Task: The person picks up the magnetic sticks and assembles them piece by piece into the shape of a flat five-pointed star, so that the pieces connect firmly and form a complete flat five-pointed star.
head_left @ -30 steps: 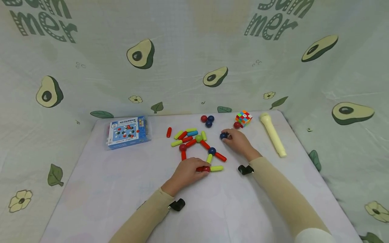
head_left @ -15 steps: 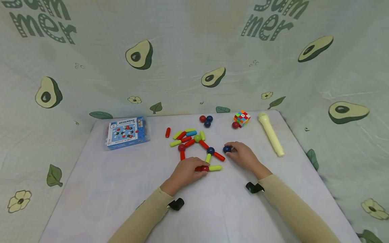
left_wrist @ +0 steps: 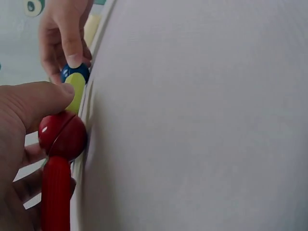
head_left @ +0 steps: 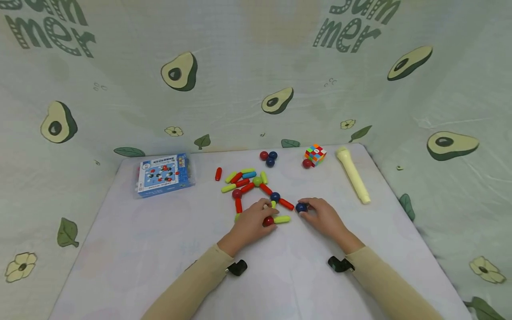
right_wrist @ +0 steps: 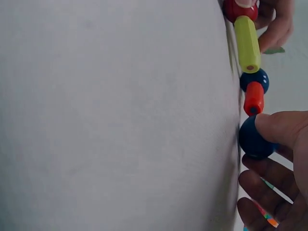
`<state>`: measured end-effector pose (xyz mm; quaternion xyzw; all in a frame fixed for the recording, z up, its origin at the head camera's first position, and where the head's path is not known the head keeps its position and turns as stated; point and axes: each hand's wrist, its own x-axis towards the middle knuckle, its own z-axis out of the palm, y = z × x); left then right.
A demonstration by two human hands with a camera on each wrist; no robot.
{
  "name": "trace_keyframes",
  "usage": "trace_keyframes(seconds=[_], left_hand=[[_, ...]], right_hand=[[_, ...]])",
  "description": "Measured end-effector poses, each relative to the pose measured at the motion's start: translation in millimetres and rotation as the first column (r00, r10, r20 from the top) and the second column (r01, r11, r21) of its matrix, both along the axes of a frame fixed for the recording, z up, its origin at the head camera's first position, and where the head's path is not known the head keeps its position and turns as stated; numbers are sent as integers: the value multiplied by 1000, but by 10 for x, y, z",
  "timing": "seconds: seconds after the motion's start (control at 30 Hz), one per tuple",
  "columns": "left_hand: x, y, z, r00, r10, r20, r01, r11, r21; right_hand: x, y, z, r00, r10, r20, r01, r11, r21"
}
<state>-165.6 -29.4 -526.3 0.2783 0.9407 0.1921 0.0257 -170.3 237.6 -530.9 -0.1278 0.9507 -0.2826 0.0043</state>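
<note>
A frame of magnetic rods and balls lies mid-table in the head view, with a green ball (head_left: 257, 181), a red ball (head_left: 237, 194) and a dark blue ball (head_left: 275, 197) at its corners. My left hand (head_left: 249, 222) covers its near side. Thumb and fingers hold the near red ball (head_left: 268, 221), from which a yellow-green rod (head_left: 282, 219) points right. My right hand (head_left: 326, 218) pinches a loose dark blue ball (right_wrist: 255, 139) between thumb and fingers. That ball is right at the free end of a red rod (head_left: 286, 204) sticking out from the frame.
Several loose rods (head_left: 229, 188) lie behind the frame. Farther back are two dark blue balls (head_left: 270, 163) with a red ball (head_left: 264, 155), and a puzzle cube (head_left: 315, 154) beside another red ball (head_left: 306, 163). A boxed set (head_left: 164, 175) sits left, a pale yellow stick (head_left: 354, 176) right.
My right hand has brought the dark blue ball toward me and slightly right, to the red rod's end. My left hand stays at the near red ball, its fingers shifted a little.
</note>
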Motion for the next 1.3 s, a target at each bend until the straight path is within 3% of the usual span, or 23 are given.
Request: trace_keyframes(seconds=[0.3, 0.63, 0.93, 1.3], left_hand=[[-5, 86, -33, 997, -6, -74, 4, 1000, -25], [1, 138, -30, 997, 26, -79, -26, 1000, -5], [7, 129, -92, 994, 33, -102, -28, 999, 42], [21, 82, -107, 997, 50, -62, -44, 995, 86]], right_hand=[[140, -5, -33, 999, 14, -36, -15, 999, -40], [217, -8, -42, 998, 60, -32, -61, 996, -58], [249, -86, -42, 995, 93, -43, -96, 991, -92], [255, -184, -29, 998, 67, -18, -69, 992, -106]])
